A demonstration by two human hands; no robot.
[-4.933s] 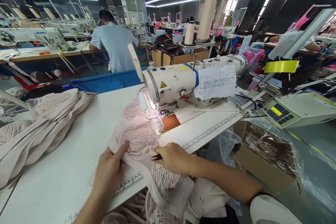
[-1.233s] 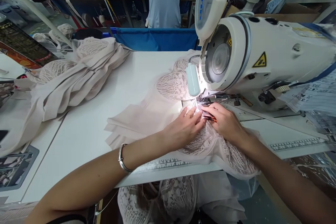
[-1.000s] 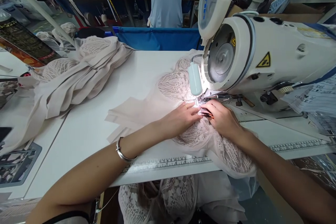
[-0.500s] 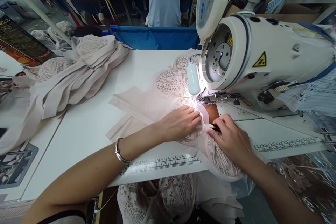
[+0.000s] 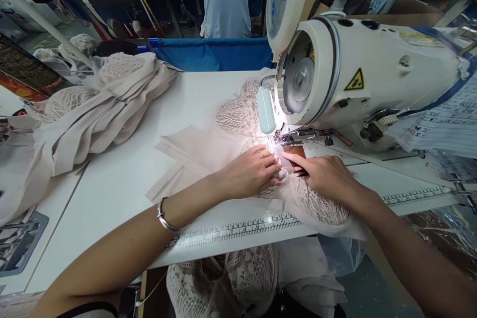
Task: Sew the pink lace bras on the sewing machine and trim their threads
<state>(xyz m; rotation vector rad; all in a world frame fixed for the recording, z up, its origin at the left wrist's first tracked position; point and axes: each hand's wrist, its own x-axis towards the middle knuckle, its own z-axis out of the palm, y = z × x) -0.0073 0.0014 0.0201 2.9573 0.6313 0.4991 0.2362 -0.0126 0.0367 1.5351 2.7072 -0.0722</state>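
A pale pink lace bra (image 5: 238, 115) lies under the needle area of a white sewing machine (image 5: 324, 69), its sheer wings spread to the left. My left hand (image 5: 251, 171) bends over the lace just in front of the presser foot, fingertips gripping the edge. On the other side, my right hand (image 5: 328, 176) stretches its index finger onto the lit strip of fabric near the foot. Its curled fingers hold a small dark pointed tool (image 5: 302, 172), mostly hidden. Beneath that hand bulges the nearer lace cup (image 5: 316, 203).
A heap of similar bras (image 5: 112, 94) lies on the left of the white table (image 5: 108, 194). A ruler strip (image 5: 238, 231) runs along its front edge. More lace cups (image 5: 249, 278) rest below, on my lap. Beyond a blue cloth bin (image 5: 212, 54) sits a person (image 5: 223, 0).
My right hand has moved its index finger forward onto the fabric by the foot. My left fingers have spread a little. The machine's round end disc now looks blurred, as if spinning.
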